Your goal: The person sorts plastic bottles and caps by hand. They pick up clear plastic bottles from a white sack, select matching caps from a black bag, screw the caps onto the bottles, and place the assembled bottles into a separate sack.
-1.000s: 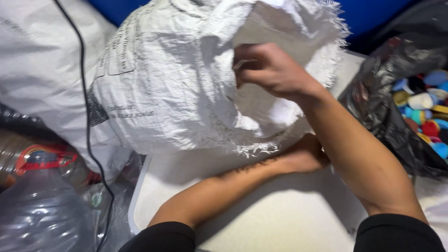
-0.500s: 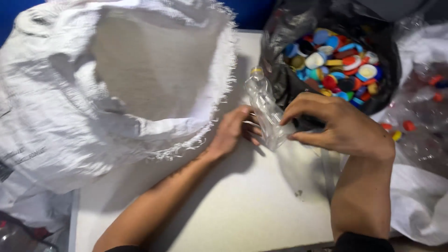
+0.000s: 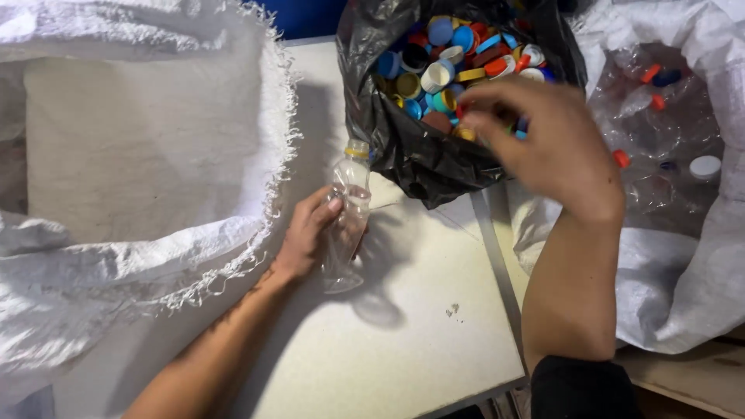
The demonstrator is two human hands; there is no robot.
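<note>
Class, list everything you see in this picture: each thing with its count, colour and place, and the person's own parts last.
Plastic bottle: one, clear with a yellow neck ring, capless, held over the table left of the black bag.
Black bag: one, open, top centre on the table.
Bottle caps: many, blue, red, yellow, white and orange, inside the black bag.
Woven sack: one, white, frayed open mouth, left.
Sack of bottles: one, white, at right, holding clear bottles with red, white and blue caps.
Table: one, off-white, beneath everything.
Left hand: one, gripping the plastic bottle.
Right hand: one, blurred, over the black bag's rim; its grip is unclear.
</note>
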